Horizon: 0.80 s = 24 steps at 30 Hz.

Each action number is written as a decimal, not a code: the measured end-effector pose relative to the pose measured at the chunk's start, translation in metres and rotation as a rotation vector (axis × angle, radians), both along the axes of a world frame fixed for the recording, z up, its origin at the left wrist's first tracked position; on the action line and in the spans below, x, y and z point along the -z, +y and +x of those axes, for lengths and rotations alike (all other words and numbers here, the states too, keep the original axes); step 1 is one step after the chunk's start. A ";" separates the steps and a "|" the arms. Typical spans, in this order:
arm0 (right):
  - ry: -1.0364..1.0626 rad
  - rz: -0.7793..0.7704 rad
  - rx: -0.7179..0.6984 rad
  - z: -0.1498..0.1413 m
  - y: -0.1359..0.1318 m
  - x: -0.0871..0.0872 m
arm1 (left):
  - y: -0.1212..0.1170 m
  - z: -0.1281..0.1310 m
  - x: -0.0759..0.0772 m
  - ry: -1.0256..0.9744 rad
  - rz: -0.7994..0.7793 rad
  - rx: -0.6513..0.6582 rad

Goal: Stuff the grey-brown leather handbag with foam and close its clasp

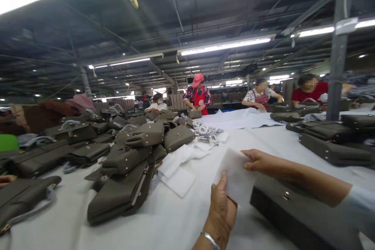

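Both of my hands hold a white sheet of soft wrapping material over the white-covered table. My left hand, with a silver bracelet on its wrist, pinches the sheet's lower edge with the thumb on top. My right hand grips the sheet's upper right edge, fingers closed on it. Just under my right forearm lies a dark olive handbag with a small metal clasp.
A big heap of olive handbags covers the table's left half, with more bags at right. Loose white sheets and cords lie mid-table. Several other people work at the far end. A grey post stands at right.
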State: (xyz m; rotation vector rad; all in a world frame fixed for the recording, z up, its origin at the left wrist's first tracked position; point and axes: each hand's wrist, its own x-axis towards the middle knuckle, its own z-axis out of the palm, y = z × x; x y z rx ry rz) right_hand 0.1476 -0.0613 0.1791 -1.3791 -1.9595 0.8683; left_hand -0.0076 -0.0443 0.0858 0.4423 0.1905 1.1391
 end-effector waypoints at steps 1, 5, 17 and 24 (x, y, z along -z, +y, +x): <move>-0.108 0.098 0.059 -0.004 -0.006 0.010 | -0.003 0.002 0.001 -0.021 -0.018 0.031; -0.545 0.267 0.159 -0.030 -0.037 0.056 | -0.011 0.006 0.006 -0.102 -0.007 0.314; -0.680 0.513 0.226 -0.020 -0.091 0.076 | -0.037 0.000 0.001 0.119 0.227 0.465; 0.049 0.357 0.612 0.080 -0.127 0.072 | -0.025 0.003 0.008 0.911 0.758 0.165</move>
